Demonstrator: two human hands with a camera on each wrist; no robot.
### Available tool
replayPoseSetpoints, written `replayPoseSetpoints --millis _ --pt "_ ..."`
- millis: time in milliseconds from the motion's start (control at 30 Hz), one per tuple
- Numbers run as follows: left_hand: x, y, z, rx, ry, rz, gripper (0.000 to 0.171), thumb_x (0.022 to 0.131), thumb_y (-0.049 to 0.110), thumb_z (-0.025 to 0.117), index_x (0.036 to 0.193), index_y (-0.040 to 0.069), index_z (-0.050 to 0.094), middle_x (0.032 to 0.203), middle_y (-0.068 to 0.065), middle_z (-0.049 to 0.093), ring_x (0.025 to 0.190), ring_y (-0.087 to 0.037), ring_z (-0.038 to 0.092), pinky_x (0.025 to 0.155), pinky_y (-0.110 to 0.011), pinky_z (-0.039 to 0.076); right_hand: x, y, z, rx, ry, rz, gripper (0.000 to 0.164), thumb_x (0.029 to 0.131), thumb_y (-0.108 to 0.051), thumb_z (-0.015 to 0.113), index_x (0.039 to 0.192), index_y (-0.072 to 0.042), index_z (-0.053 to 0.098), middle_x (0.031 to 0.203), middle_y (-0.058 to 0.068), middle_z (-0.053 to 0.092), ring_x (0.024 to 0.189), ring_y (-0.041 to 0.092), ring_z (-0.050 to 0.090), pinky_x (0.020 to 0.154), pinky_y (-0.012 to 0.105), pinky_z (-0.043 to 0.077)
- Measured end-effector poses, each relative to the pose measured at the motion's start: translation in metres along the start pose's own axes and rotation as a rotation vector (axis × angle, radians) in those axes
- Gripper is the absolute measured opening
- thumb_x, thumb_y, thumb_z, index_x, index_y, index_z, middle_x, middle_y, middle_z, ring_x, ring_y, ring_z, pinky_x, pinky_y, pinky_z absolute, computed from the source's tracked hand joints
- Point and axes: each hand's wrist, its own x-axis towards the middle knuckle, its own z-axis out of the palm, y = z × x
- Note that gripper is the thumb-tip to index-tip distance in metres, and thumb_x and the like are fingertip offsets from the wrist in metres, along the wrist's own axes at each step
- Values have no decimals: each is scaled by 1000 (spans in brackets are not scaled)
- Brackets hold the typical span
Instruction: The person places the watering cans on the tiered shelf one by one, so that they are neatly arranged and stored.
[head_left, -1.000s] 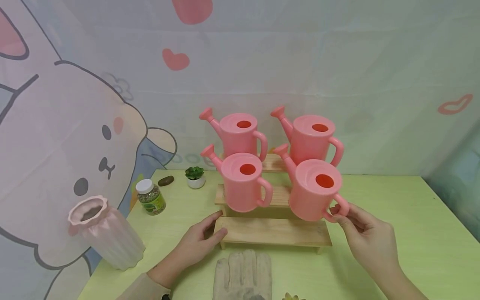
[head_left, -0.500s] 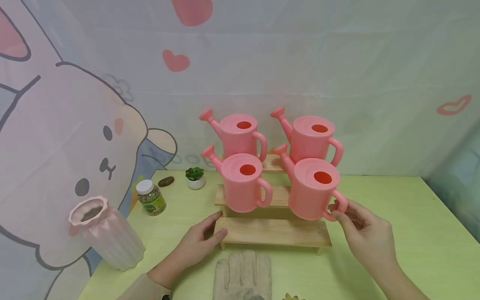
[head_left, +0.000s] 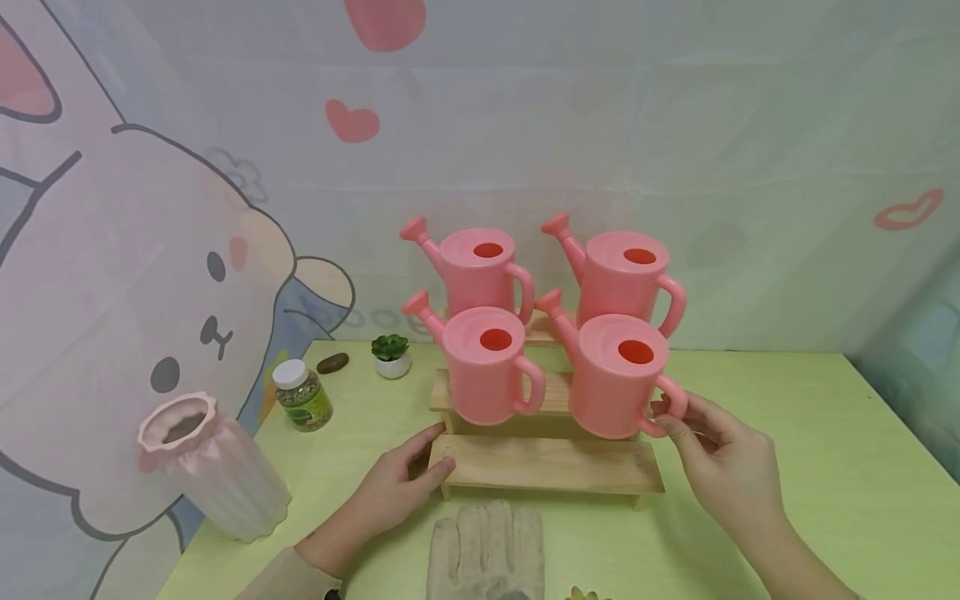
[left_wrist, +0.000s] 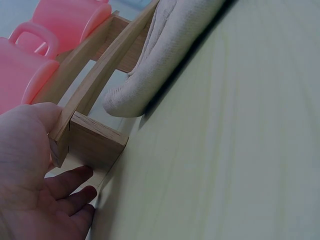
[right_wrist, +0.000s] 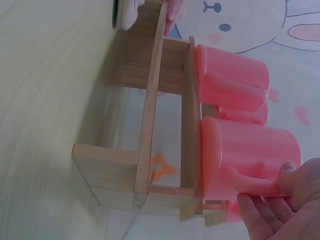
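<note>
My right hand (head_left: 731, 462) pinches the handle of a pink watering can (head_left: 618, 375) at the right end of the middle step of a wooden tiered stand (head_left: 547, 464). In the right wrist view the can's base (right_wrist: 212, 160) is right at the step board. My left hand (head_left: 397, 479) holds the left end of the lowest step, thumb (left_wrist: 47, 114) on the board and fingers below at the side leg. Beside the held can is a second pink watering can (head_left: 483, 367). Two more stand behind, on the top step (head_left: 480, 271).
A work glove (head_left: 487, 546) lies in front of the stand, near a yellowish plant tip (head_left: 585, 593). Left are a pink-white vase (head_left: 225, 475), a white-lidded jar (head_left: 302, 396), a dark stone (head_left: 332, 362) and a potted succulent (head_left: 391, 357). A printed cloth (head_left: 750, 125) hangs behind.
My right hand has shifted the front right watering can slightly left, and it now sits more upright. The left hand stays on the stand.
</note>
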Motion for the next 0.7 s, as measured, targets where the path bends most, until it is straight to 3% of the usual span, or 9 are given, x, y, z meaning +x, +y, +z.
replayPoseSetpoints --millis 533,700 --pt "1 0 -1 8 5 12 65 96 52 66 153 26 49 158 -2 48 146 -22 47 119 -44 41 1 -1 2 31 -10 20 28 90 -13 80 117 -19 76 99 2 80 90 -16 68 77 4 54" --pt "1 0 -1 0 13 13 65 96 52 67 153 26 49 158 -2 49 146 -22 47 119 -44 41 2 -2 -4 20 -42 37 39 91 -16 79 129 -19 69 109 2 78 97 -18 65 81 3 53"
